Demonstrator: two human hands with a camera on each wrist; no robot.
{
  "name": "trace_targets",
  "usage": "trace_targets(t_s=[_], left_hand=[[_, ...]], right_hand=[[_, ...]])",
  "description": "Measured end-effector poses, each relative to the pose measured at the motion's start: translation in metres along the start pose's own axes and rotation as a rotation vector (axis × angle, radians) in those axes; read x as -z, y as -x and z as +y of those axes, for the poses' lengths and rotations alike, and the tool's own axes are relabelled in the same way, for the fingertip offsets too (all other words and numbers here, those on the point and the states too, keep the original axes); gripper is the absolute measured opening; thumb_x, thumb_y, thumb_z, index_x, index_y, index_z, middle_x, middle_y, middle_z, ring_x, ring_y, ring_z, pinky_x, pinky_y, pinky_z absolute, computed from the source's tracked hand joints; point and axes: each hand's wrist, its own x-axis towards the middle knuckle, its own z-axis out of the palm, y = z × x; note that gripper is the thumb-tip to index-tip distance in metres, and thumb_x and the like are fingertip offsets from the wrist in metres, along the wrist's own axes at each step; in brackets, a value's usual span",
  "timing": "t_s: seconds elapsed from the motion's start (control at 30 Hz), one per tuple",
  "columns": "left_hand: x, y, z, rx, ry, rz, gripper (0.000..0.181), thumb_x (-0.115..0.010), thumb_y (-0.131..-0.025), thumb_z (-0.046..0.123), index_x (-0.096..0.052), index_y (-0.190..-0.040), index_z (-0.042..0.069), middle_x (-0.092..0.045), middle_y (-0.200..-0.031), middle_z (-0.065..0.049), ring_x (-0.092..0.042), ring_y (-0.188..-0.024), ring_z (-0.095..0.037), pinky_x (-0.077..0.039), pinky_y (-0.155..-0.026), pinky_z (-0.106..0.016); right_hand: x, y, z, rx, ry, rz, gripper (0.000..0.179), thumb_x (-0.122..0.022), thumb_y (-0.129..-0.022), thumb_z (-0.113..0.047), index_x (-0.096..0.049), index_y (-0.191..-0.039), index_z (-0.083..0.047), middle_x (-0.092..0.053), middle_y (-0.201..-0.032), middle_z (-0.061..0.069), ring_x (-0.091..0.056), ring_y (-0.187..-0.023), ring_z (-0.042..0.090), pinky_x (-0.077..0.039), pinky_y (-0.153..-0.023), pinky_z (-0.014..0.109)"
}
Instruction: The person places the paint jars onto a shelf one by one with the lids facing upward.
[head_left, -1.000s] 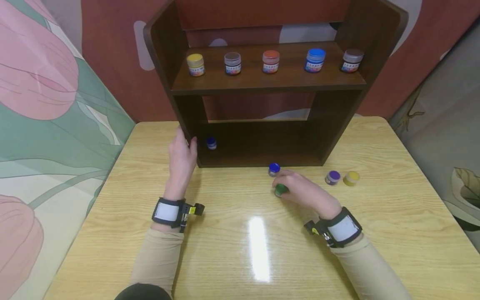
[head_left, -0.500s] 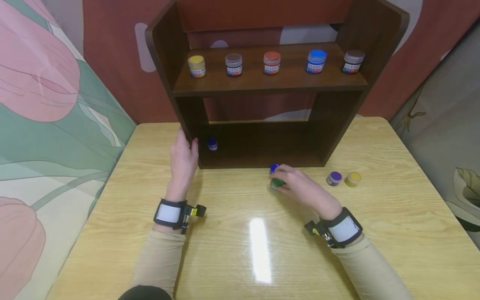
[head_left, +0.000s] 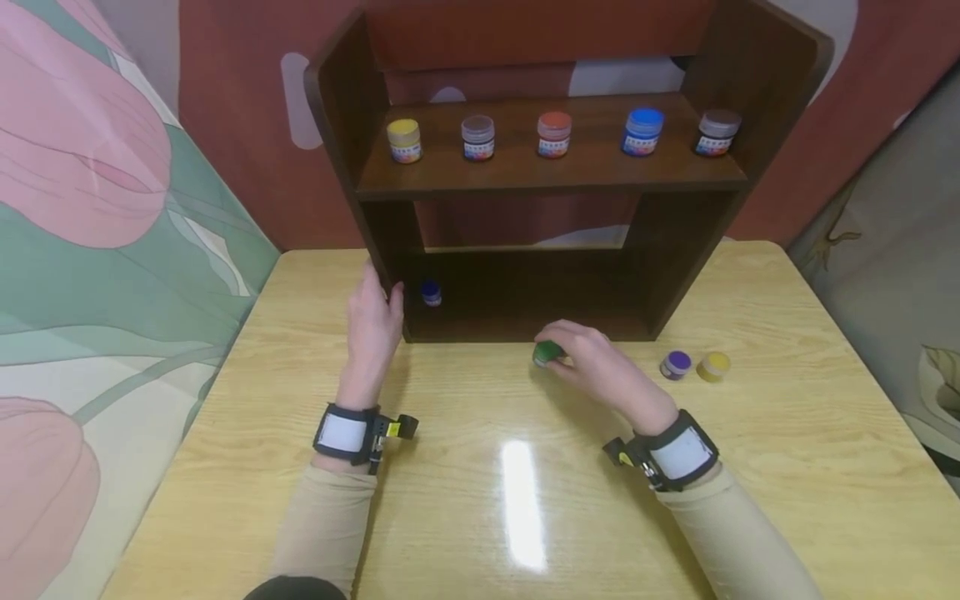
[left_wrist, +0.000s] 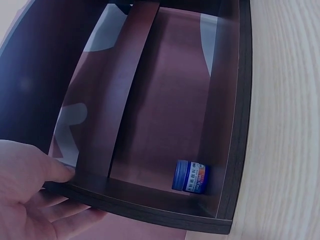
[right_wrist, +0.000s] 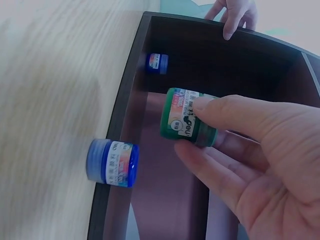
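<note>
The green jar (right_wrist: 181, 116) sits before the right hand's palm, pinched at its fingertips (right_wrist: 187, 153) (the left hand (head_left: 373, 323) grips the shelf (head_left: 517, 172)).

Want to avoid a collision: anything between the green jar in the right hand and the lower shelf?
Yes, low down: a blue jar stands on the table in front of the lower shelf. Above that, nothing visible seems to block the green jar.
</note>
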Motion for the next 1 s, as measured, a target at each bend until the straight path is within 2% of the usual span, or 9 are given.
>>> trace_targets(t_s=[0.33, 0.57, 1.0], left_hand=[[-0.001, 0.002, 0.000, 0.004, 0.011, -0.008, 0.040, -0.059, -0.100, 0.011, -0.047, -0.134, -0.005, -0.064, -0.122, -0.029, -0.063, -0.115, -0.045, -0.055, -0.095, -0.054], [0.000, 0.002, -0.001, 0.017, 0.018, -0.013, 0.041, -0.058, -0.100, 0.011, -0.046, -0.136, -0.003, -0.063, -0.126, -0.028, -0.063, -0.117, -0.043, -0.056, -0.096, -0.053], [-0.001, 0.002, -0.001, -0.011, 0.015, 0.008, 0.039, -0.059, -0.100, 0.010, -0.047, -0.134, -0.003, -0.064, -0.124, -0.028, -0.064, -0.115, -0.043, -0.058, -0.092, -0.053]], right_hand=[[-0.001, -0.023, -0.001, 0.001, 0.029, 0.022, 0.033, -0.077, -0.086, -0.006, -0.068, -0.117, 0.002, -0.069, -0.118, 0.016, -0.071, -0.103, 0.027, -0.062, -0.087, 0.036], [-0.001, -0.041, -0.009, -0.021, 0.034, 0.004, 0.033, -0.074, -0.089, -0.007, -0.068, -0.120, 0.000, -0.067, -0.123, 0.015, -0.070, -0.107, 0.025, -0.061, -0.090, 0.035], [-0.016, -0.077, -0.012, -0.057, 0.029, 0.010, 0.034, -0.073, -0.090, -0.006, -0.067, -0.122, 0.002, -0.067, -0.126, 0.016, -0.069, -0.111, 0.026, -0.060, -0.092, 0.032]])
